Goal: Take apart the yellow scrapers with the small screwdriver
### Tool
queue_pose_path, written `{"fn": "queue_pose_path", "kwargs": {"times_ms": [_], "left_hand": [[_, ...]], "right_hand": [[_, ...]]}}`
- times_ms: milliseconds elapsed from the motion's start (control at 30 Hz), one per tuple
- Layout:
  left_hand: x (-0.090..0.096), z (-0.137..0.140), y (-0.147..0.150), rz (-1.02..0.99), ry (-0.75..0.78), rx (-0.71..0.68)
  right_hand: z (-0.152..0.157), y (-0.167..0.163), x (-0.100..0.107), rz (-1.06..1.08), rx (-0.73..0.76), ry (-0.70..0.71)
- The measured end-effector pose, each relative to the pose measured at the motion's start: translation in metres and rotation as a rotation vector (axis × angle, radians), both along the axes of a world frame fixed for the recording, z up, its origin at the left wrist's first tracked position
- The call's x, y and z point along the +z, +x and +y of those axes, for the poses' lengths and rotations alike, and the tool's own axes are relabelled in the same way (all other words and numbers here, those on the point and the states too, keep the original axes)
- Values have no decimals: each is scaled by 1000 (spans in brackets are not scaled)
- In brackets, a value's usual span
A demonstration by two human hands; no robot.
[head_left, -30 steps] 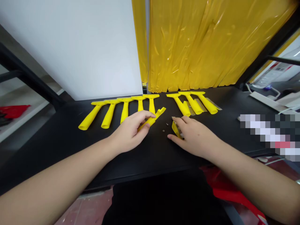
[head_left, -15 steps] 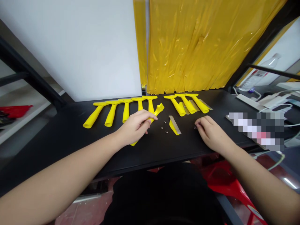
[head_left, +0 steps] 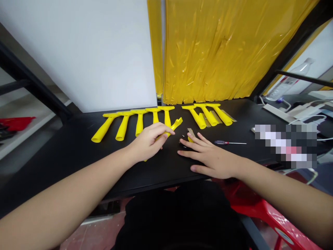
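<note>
My left hand (head_left: 149, 141) is closed around a yellow scraper handle (head_left: 178, 123), whose head end sticks out beyond the fingers, pointing up and right. Fingers spread and holding nothing, my right hand (head_left: 217, 158) is low over the black tabletop. It partly covers a metal blade (head_left: 191, 131) with a small yellow plate (head_left: 190, 139) against it. Tiny screws (head_left: 183, 136) lie by the right fingertips, some of them partly hidden. Just beyond the right hand, a screwdriver (head_left: 229, 142) with a dark translucent grip lies flat, shaft pointing right.
Several yellow scrapers (head_left: 123, 125) lie in a row at the back left. Three more yellow handles (head_left: 209, 115) rest at the back right, with loose blades (head_left: 216, 117) among them. A plastic bottle (head_left: 288, 81), white cables and a blurred-out item occupy the right side.
My right hand has let go of the screwdriver, which now lies on the table. That hand has moved left and opened over the blade and screws. My left hand keeps its hold, the handle slightly lower.
</note>
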State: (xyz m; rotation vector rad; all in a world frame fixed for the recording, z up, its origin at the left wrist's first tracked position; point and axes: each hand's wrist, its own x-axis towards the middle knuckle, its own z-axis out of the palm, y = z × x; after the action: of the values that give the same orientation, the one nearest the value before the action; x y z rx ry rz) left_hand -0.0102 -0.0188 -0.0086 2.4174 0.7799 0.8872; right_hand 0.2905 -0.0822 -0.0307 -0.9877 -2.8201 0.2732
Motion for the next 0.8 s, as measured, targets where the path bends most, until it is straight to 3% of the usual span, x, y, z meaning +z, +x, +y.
{"fn": "queue_pose_path", "kwargs": {"times_ms": [333,600,800], "left_hand": [[2,0,-2,10,53,-46],[4,-1,-1,14,63,-58],[5,-2,-2,19,64,-77]], "right_hand": [[49,-9,-10,40,-14,-23],[88,-27,-11,44,-91,33],[124,-30,-22,-9,-160,92]]}}
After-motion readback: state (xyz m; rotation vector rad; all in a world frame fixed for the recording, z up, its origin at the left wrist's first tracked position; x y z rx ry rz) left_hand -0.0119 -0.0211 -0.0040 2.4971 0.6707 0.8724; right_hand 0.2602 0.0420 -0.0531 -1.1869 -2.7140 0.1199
